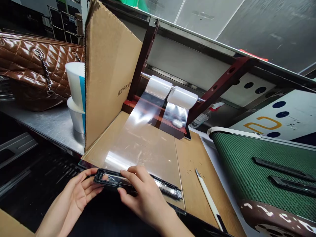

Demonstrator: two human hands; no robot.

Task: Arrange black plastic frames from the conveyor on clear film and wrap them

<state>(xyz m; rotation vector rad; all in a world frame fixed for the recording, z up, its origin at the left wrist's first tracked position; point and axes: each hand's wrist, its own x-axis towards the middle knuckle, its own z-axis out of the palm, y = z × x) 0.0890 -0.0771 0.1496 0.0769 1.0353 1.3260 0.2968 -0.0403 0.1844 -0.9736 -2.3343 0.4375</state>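
Note:
A long black plastic part lies across the near edge of the wooden board. My left hand cups its left end, fingers curled under and around it. My right hand rests on top near the middle, with the fingertips pressing down on the part. A clear film strip runs from two white rolls on a dark red stand down to the part.
A cardboard panel stands upright at the left. Behind it are white cups and a brown quilted bag. A white pen-like tool lies on the board. A green conveyor belt carries black parts at the right.

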